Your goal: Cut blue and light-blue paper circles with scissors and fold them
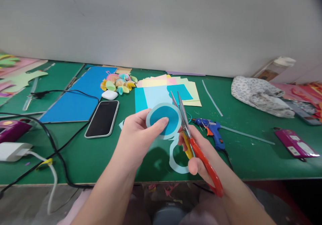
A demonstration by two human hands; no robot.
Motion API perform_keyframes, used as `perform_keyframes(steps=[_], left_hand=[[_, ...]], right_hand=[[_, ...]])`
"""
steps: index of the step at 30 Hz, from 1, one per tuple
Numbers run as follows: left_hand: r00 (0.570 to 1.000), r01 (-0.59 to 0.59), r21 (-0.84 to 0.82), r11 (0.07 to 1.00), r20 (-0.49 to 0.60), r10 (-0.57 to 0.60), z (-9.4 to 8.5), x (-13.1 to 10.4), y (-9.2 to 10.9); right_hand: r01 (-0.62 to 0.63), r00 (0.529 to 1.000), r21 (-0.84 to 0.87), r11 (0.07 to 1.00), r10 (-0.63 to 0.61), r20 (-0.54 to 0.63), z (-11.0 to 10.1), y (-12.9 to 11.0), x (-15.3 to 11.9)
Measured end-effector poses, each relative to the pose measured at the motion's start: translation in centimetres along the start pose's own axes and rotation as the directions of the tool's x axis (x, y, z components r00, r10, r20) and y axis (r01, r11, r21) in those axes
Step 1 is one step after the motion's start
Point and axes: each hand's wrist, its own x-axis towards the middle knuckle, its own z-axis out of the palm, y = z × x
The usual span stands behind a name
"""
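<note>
My left hand [136, 134] pinches a paper disc [171, 124], teal in the middle with a pale blue ring round it, the thumb lying across its face. In my right hand [201, 148] is a pair of scissors [205, 161] with red and yellow handles. Its blades are parted and point up and away, close by the disc's right edge. Below the disc a curled pale blue paper strip [175, 163] hangs down. Behind, teal and light blue paper sheets [156, 96] lie on the green table [161, 169].
A phone [102, 119], a white earbud case [109, 95] and colourful paper petals [120, 82] lie to the left, near a blue board [75, 99]. Black cables cross the left side. On the right are a blue glue gun [212, 131], glue sticks, a purple device [294, 143] and a patterned cloth [256, 96].
</note>
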Motion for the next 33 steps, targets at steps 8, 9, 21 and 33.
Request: perform_keyframes(steps=[8,9,21,33], left_hand=[[0.999,0.046,0.041,0.998,-0.002,-0.046,-0.2,0.0,0.2],[0.999,0.046,0.046,0.998,0.001,-0.046,-0.3,0.0,0.2],[0.998,0.057,0.052,0.997,0.02,-0.058,-0.3,0.1,0.1],[0.998,0.051,0.048,0.998,0.041,-0.053,-0.6,0.2,0.1]], right_hand=[[0.037,0.998,-0.013,0.999,-0.037,-0.041,0.2,1.5,0.0],[0.026,0.999,-0.015,1.0,-0.027,-0.041,0.2,1.5,0.0],[-0.061,0.998,0.079,0.995,0.06,0.014,0.3,0.0,-0.1],[-0.053,0.998,0.048,0.997,0.051,0.042,-0.2,-0.4,-0.1]])
